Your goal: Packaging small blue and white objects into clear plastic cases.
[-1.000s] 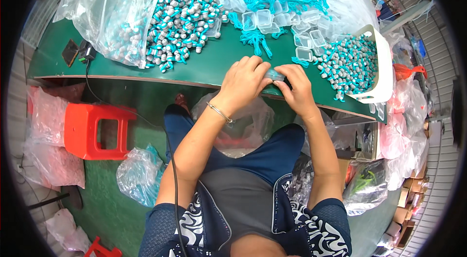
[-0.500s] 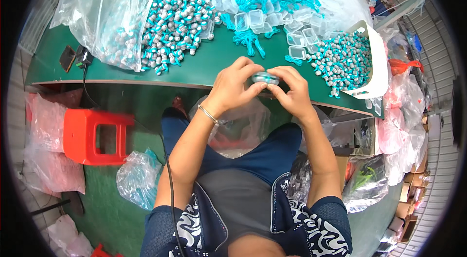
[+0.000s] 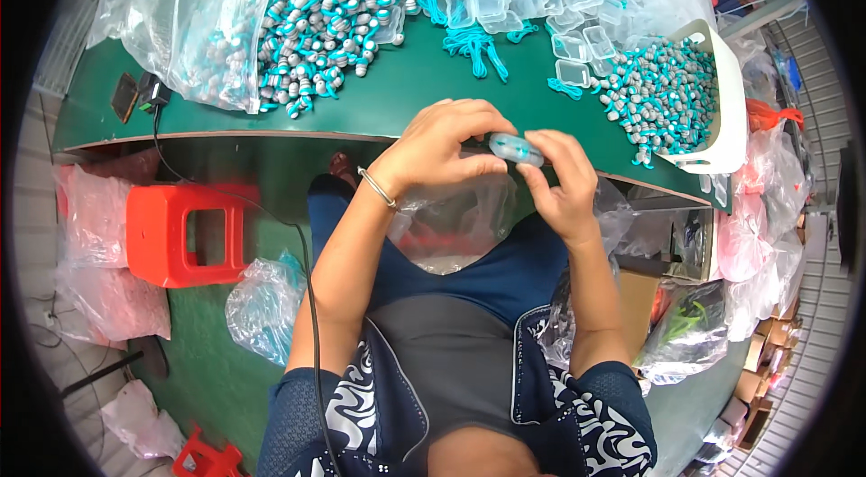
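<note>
Just over the table's front edge, a small clear plastic box (image 3: 516,149) with teal cord inside is between my two hands. My right hand (image 3: 570,184) pinches its right end, thumb below and fingers above. My left hand (image 3: 444,145) closes around its left end, index finger along the top and thumb beneath; how firmly it grips is hard to see. Beyond my hands lie several open clear boxes (image 3: 572,73) and teal cord bundles (image 3: 475,46). Grey-and-teal striped beads on cord (image 3: 325,35) form a heap at the back left.
A white bin (image 3: 729,107) tipped on its side at the right spills more striped beads. A large clear bag (image 3: 171,26) lies at the left, by a black device with a cable (image 3: 153,93). A red stool (image 3: 144,233) stands on the floor.
The box has moved slightly right in the view and is tilted, its right end lower. My left fingers have shifted around its left end. The view has shifted a little.
</note>
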